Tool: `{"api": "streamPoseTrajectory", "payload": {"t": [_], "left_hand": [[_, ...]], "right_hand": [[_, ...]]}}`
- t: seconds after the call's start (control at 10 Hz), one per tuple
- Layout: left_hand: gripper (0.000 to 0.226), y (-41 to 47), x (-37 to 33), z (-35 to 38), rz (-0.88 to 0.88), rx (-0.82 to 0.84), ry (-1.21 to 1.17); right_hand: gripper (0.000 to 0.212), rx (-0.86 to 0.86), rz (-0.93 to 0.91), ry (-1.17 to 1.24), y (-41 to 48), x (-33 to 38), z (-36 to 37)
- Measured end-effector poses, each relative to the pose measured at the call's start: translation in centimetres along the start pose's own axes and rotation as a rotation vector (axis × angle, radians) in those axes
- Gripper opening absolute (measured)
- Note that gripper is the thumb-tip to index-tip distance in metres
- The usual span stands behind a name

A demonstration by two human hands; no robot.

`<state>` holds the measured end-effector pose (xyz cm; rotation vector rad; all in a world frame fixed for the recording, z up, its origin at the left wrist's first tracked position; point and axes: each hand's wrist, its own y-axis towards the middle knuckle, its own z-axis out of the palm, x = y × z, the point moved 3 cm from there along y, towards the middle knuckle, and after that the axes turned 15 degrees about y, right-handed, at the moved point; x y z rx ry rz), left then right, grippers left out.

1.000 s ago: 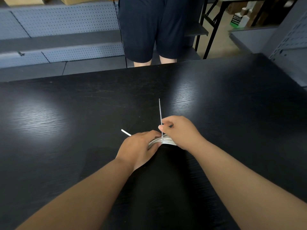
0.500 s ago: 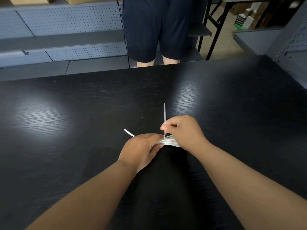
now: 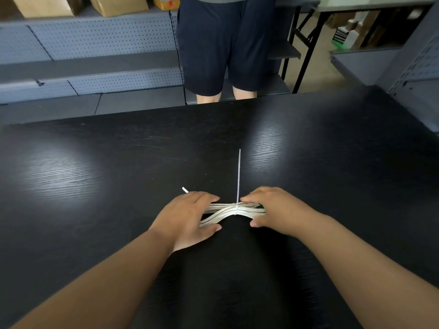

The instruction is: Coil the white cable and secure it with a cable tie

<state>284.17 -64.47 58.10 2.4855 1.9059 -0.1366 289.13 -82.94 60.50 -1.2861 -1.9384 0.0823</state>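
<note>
The white cable (image 3: 225, 211) lies coiled in a flat bundle on the black table (image 3: 118, 174), pinched at its middle by a white cable tie (image 3: 238, 181). The tie's long tail sticks straight away from me. My left hand (image 3: 187, 217) rests over the bundle's left half, fingers straight above it and thumb below. My right hand (image 3: 273, 210) lies the same way over the right half. A short white cable end (image 3: 184, 189) pokes out past my left fingers. Both ends of the bundle are hidden under my palms.
A person in dark shorts (image 3: 225, 43) stands at the table's far edge. Grey pegboard shelving (image 3: 95, 55) with cardboard boxes (image 3: 118, 4) runs behind on the left. A folding table's legs (image 3: 306, 51) and more shelving stand at the back right.
My right hand has let go of the tie's tail and dropped onto the bundle's right side. My left hand has flattened and slid left, uncovering the cinched middle.
</note>
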Motion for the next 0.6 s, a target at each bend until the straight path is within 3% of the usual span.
{"api": "streamPoseTrajectory", "payload": {"t": [0.3, 0.4, 0.6], "left_hand": [[0.052, 0.1, 2.6, -0.5, -0.154, 0.028, -0.029], [0.048, 0.0, 2.8, -0.4, -0.198, 0.017, -0.084], [0.057, -0.3, 2.3, -0.8, -0.264, 0.023, -0.139]], "right_hand": [[0.051, -0.201, -0.087, 0.102, 2.7, 1.7, 1.2], [0.048, -0.265, -0.098, 0.238, 3.2, 1.5, 1.4], [0.06, -0.234, -0.064, 0.298, 2.6, 1.3, 0.8]]}}
